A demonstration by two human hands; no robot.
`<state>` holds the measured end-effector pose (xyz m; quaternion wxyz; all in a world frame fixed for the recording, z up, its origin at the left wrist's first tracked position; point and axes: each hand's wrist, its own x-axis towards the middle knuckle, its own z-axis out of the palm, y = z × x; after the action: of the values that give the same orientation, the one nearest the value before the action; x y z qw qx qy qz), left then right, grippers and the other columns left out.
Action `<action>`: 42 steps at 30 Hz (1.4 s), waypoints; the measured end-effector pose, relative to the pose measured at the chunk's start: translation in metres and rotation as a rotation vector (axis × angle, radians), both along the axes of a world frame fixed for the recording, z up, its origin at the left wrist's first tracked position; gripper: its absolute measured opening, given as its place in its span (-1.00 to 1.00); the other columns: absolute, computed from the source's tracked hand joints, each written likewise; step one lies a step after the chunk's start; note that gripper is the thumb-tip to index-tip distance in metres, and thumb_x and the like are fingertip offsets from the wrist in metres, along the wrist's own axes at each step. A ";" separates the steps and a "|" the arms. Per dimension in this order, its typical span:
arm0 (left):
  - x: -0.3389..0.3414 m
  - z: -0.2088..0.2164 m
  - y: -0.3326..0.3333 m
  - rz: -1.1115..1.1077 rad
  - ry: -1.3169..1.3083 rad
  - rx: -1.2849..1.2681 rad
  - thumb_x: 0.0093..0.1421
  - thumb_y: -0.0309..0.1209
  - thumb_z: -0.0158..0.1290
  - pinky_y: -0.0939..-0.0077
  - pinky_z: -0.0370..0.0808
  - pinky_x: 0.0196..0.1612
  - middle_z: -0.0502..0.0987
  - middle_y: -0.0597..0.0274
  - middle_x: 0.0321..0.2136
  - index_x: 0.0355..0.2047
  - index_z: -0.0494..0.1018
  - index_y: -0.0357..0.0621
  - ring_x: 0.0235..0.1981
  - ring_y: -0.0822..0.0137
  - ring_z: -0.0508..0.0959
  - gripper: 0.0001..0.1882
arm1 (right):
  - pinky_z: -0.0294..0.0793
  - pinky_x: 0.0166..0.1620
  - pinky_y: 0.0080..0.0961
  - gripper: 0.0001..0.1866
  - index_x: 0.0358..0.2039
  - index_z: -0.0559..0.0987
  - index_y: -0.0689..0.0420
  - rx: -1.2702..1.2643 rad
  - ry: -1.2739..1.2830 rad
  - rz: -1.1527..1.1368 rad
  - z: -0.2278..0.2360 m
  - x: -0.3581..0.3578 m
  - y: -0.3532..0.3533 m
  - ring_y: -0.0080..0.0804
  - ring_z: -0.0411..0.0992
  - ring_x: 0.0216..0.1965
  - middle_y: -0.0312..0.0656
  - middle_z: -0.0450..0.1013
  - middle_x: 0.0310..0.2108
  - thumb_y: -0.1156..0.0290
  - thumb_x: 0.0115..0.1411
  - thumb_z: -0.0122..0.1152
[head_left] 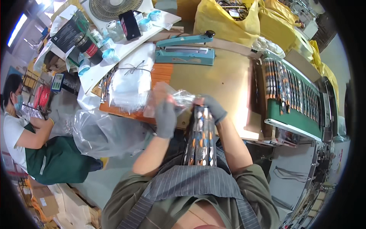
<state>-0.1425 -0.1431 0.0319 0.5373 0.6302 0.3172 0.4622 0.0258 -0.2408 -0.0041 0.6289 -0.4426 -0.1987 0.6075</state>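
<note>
In front of my body stands a bundle of slim dark sticks (200, 133) patterned in orange, blue and white. My right hand (214, 110), in a grey fingerless glove, grips the bundle's far end. My left hand (166, 119), gloved the same way, pinches a clear plastic bag (183, 97) whose crumpled film reaches toward that end. Motion blurs the left fingertips and the bag. Beyond my left hand lies a stack of flat clear bags (131, 86), with a dark tie on top.
A blue hand sealer (185, 56) stands at the back of the table (217, 82). On the right, more patterned sticks (293, 86) line a green belt (291, 117). A yellow sack (225, 23) sits behind. At left, a masked person (28, 133) sits near a large clear bag (108, 131).
</note>
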 end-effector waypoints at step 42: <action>0.080 0.134 0.065 -0.590 0.570 0.576 0.14 -0.40 -0.08 0.52 0.45 -0.49 0.51 0.11 -0.58 -0.25 0.48 -0.36 -0.67 0.39 0.51 -0.72 | 0.33 -0.46 -0.62 -0.90 -0.47 0.43 0.21 -0.137 -1.601 -0.280 0.165 0.111 -0.028 -0.60 0.31 -0.57 -0.30 0.35 -0.63 0.47 0.02 -0.01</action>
<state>-0.0630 -0.0780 0.1660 0.3412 0.9170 0.1191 0.1688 0.1372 -0.2683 0.1604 0.3382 -0.8008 -0.4931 0.0338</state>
